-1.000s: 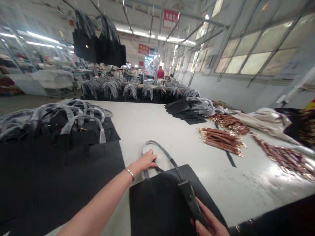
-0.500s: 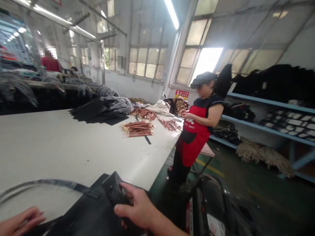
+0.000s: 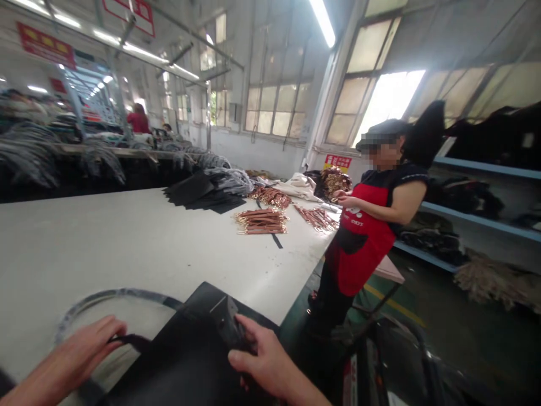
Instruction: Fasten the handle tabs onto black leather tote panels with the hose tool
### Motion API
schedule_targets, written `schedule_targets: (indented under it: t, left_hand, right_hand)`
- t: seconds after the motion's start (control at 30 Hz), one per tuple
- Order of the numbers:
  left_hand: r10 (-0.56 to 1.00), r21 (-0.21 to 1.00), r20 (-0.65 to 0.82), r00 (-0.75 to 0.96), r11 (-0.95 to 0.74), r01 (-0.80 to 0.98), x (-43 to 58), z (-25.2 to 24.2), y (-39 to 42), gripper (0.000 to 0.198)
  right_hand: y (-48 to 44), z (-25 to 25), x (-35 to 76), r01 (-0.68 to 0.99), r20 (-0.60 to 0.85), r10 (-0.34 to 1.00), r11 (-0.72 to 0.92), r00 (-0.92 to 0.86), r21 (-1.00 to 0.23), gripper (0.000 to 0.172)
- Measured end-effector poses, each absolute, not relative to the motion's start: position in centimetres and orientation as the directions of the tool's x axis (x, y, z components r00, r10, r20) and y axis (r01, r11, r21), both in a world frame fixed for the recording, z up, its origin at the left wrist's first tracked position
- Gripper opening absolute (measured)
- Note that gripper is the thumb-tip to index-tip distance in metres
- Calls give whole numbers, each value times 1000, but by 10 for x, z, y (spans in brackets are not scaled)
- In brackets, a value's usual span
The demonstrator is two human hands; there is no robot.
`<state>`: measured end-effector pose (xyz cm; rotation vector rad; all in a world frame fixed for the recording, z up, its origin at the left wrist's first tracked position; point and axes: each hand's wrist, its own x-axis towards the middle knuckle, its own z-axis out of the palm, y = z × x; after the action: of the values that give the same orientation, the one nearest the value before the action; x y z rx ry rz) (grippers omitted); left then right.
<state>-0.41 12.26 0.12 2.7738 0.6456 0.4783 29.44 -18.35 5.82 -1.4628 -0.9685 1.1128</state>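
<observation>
A flat black bag [image 3: 177, 349] lies at the near edge of the white table. A curved handle [image 3: 120, 292], apparently wrapped in clear film, arches from the bag over the tabletop. My left hand [image 3: 91, 344] is closed on a thin black strap [image 3: 137, 341] at the bag's left side. In my right hand [image 3: 268, 358] is a black hand-held tool [image 3: 228, 324] with a flat, squared head, its fingers wrapped around the body. The tool is over the bag; whether it touches the surface I cannot tell. The exact kind of tool is not clear.
Brown straps with gold hooks [image 3: 262, 221] lie bundled on the white table [image 3: 105, 242], beside stacked black bags [image 3: 203, 192]. A co-worker in a red apron [image 3: 367, 248] stands at the right edge. Blue shelves [image 3: 477, 217] hold dark goods. A dark cart-like object [image 3: 406, 344] is at lower right.
The view has turned left. My left hand has moved up and in toward the bag and now grips the strap. The tool stays in my right hand, its head tilted differently.
</observation>
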Motion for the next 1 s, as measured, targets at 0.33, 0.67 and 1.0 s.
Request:
schedule_targets:
  t: [0.33, 0.67, 1.0]
  left_hand:
    - [716, 213, -120, 688, -658, 722, -2, 94, 18, 22]
    - [658, 893, -445, 607, 382, 240, -19, 87, -68, 39]
    - [866, 939, -345, 363, 320, 129, 17, 63, -98, 28]
  right_hand:
    - [-166, 66, 285, 19, -304, 953, -304, 15, -953, 81]
    - [-154, 85, 265, 46, -416, 878, -417, -237, -908, 79]
    - [-161, 108, 268, 37, -582, 717, -618, -384, -786, 89]
